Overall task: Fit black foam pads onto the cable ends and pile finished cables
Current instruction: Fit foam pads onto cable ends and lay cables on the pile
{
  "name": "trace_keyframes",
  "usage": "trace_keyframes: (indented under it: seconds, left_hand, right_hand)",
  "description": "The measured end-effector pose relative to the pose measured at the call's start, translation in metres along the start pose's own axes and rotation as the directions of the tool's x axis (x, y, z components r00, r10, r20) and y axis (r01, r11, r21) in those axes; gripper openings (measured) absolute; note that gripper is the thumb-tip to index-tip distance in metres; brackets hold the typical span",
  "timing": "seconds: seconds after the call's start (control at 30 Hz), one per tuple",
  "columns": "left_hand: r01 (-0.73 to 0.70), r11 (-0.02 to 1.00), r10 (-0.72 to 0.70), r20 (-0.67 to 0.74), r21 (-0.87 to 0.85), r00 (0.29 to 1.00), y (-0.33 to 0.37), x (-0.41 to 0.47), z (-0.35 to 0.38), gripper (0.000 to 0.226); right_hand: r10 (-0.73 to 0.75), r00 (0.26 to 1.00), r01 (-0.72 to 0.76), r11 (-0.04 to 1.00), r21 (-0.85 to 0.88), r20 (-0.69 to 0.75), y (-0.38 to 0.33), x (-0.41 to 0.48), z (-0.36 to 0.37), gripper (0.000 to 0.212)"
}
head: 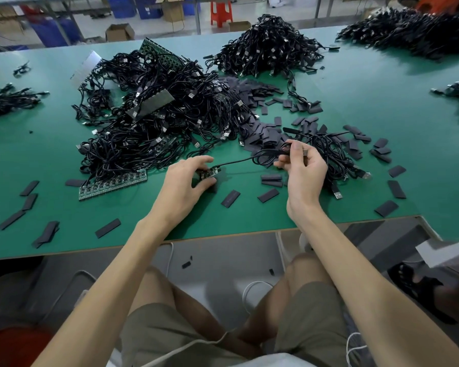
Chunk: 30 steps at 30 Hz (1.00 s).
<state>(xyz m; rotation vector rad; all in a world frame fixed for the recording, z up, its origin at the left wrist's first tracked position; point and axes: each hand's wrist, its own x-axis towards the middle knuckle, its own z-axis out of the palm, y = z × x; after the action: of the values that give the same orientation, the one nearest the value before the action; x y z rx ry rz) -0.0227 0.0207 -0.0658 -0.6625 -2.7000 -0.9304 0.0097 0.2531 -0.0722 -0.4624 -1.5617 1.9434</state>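
Just inside the near edge of a green-topped bench (64, 242), a seated person works one thin black cable (239, 161) between two bare hands. The left hand (186, 181) rests low on the bench, thumb and curled fingers pinching the small green circuit board (210, 172) at the cable's end. The right hand (304, 170) is lifted just above the surface, thumb and forefinger pinching the cable's gathered loops, with the remaining fingers loosely curled. The cable runs in a shallow arc from one hand to the other.

Flat black rectangular foam pads (230, 198) lie scattered along the near edge and bank up thickly behind the right hand, toward the middle of the bench. A tangled heap of black cables (157, 115) with silver plugs spreads across the bench's centre, left of the hands. A strip of joined green circuit boards (112, 184) lies at its near side, just left of the left hand. A taller mound of black cables (268, 46) stands by the far edge, and another dark pile of cables (408, 30) fills the far right corner.
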Motion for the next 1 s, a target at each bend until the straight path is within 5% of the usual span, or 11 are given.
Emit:
trace_keyframes:
  seconds: [0.2,0.53,0.77,0.9,1.0]
  left_hand:
    - [-0.042,0.999,0.040,-0.079,-0.022,0.996,-0.003,-0.001,-0.001,0.014]
    - [-0.018,0.996,-0.001,-0.210,-0.088,0.978,0.001,-0.002,-0.004,0.013]
    - [0.041,0.943,-0.098,-0.159,-0.330,0.982,0.003,-0.002,-0.005,0.011]
    - [0.080,0.872,-0.121,-0.055,-0.483,0.991,0.002,0.000,-0.005,0.012]
    - [0.112,0.798,-0.128,0.014,-0.593,0.992,0.004,0.000,-0.006,0.013]
  right_hand:
    - [0.015,1.000,-0.015,1.000,0.001,0.018,0.001,0.001,0.001,0.018]
    - [0.006,0.963,0.022,0.995,-0.100,0.268,-0.003,-0.007,0.005,0.019]
    - [0.095,0.817,0.066,0.964,-0.256,0.568,-0.002,-0.011,0.010,0.087]
    - [0.095,0.709,0.137,0.953,-0.269,0.699,0.002,-0.015,0.013,0.099]
    - [0.059,0.714,0.158,0.957,-0.243,0.697,0.001,-0.017,0.015,0.103]
